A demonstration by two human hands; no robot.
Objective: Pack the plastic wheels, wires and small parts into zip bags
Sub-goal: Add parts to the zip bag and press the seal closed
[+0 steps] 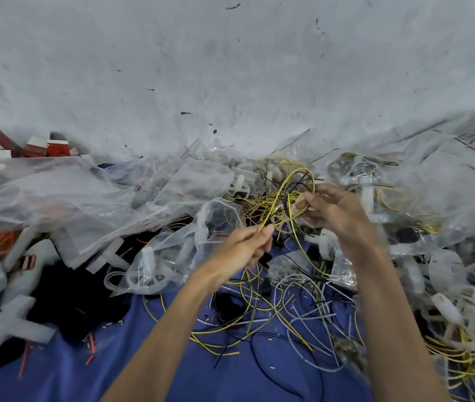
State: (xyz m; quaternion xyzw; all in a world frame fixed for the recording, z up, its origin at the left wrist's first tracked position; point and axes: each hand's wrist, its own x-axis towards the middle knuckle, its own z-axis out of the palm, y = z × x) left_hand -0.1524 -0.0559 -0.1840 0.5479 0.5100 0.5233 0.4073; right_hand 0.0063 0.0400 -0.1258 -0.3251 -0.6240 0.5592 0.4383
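Both hands are up mid-frame, just apart, working one wire.
- Left hand [245, 242]: thumb and forefinger are pinched on the end of a yellow wire [277, 195]. The other fingers are curled under.
- Right hand [334, 210]: fingers are curled, with the fingertips closed on the wire tangle [265, 204] where the yellow wire's loop comes back down. The loop arcs up between the two hands.
- The tangle is yellow and black strands. It sits just left of the right hand's fingertips and runs back into the heap behind.
- Zip bag [218, 216]: clear and crumpled, just left of the tangle and above the left hand. What's inside is too blurred to tell.
- A second clear bag [155, 265] lies lower left of that one, with a white wheel inside.
- Pile of flat clear bags [85, 192] across the left middle of the frame.
- Plastic wheels [473, 309]: white and spoked, heaped at the right edge, some in bags and some mixed with yellow wire.
- Loose wires [259, 314]: yellow, white and black, spread on the blue cloth [172, 367] under and between the forearms.
- White foam crosses [13, 329] at lower left.
- Red-and-white boxes [56, 147] at upper left.
- Scuffed pale surface [230, 68] fills the top half of the frame.
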